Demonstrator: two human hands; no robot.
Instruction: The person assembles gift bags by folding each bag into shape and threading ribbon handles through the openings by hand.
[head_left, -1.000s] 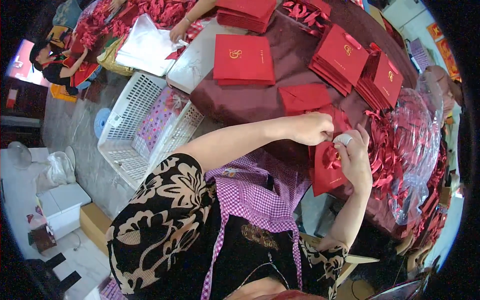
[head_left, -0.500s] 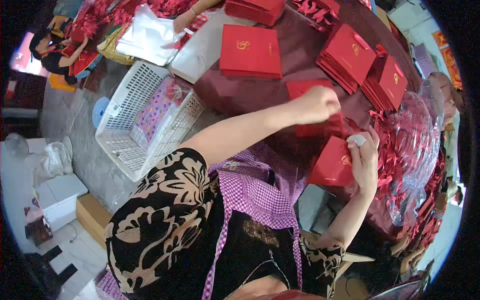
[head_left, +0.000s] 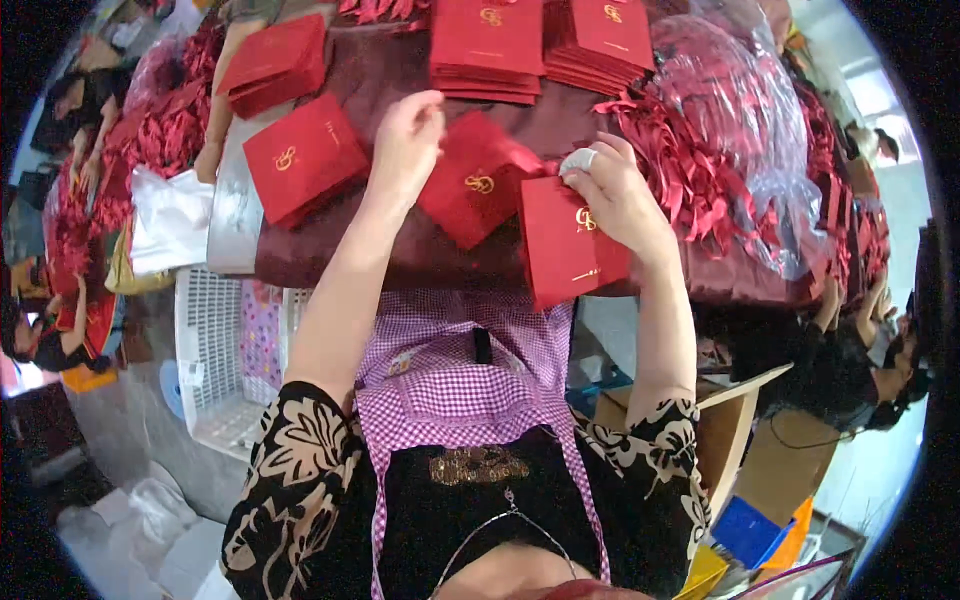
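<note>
My right hand (head_left: 618, 195), white wrapping on one finger, grips a flat red gift bag (head_left: 560, 245) with a gold emblem near the table's front edge. Over the table, my left hand (head_left: 408, 140) is closed with curled fingers; whatever they hold, if anything, is too small to make out. Between the hands lies another red gift bag (head_left: 465, 190), tilted on the dark red tablecloth (head_left: 350, 235). A blurred red strip shows at its right side, close to the right hand.
Stacks of red bags (head_left: 485, 50) stand at the back and left. Loose red ribbons (head_left: 670, 175) and a clear plastic bag (head_left: 740, 110) lie at right. A white basket (head_left: 205, 350) sits below the table's left side. Other people's arms (head_left: 212, 130) reach in from the edges.
My view has swung, so the table now lies straight ahead. My left hand has moved away from the right, leftward over the table. My right hand still grips a red bag.
</note>
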